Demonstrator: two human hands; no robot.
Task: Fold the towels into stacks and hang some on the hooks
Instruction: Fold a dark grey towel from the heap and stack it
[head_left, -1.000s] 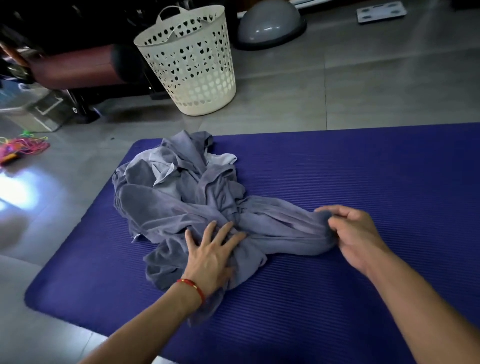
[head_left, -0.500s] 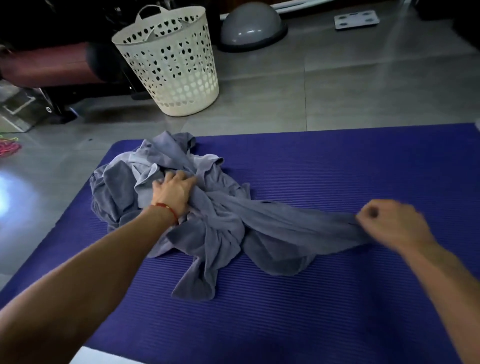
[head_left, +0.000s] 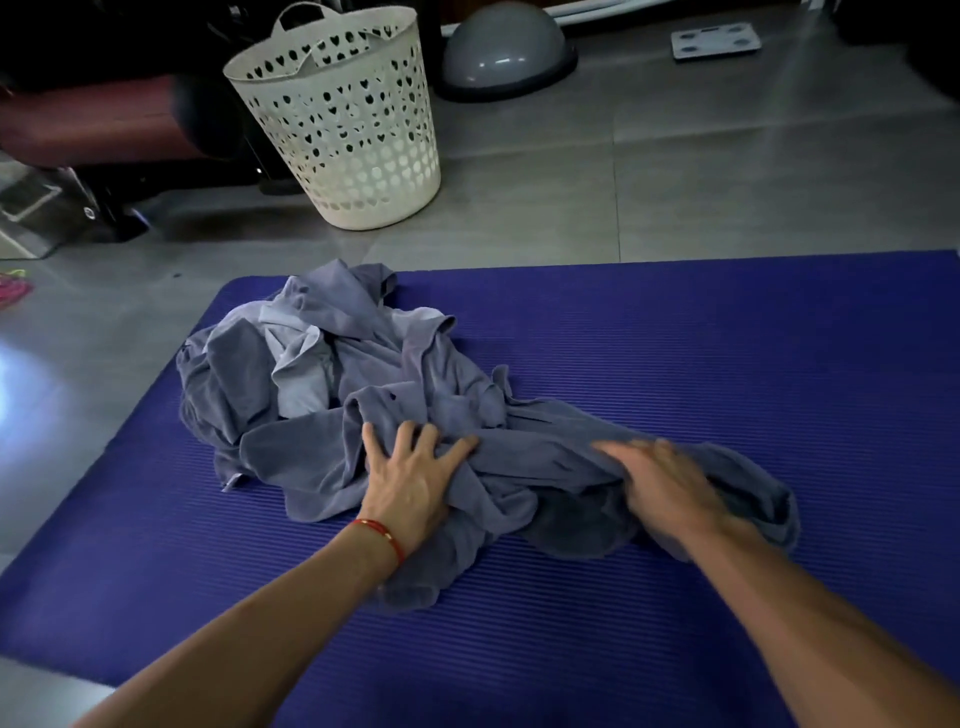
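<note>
Towels (head_left: 363, 395) heaped on mat (head_left: 675, 364) | left hand (head_left: 410, 483) flat | right hand (head_left: 665, 488) blurred, unclear | basket (head_left: 343, 119) contents hidden

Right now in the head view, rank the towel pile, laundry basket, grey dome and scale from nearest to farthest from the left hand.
1. Towel pile: under the left hand, on the mat.
2. Laundry basket: beyond the mat, on the floor.
3. Grey dome: behind, right of the basket.
4. Scale: far right, farthest.
</note>
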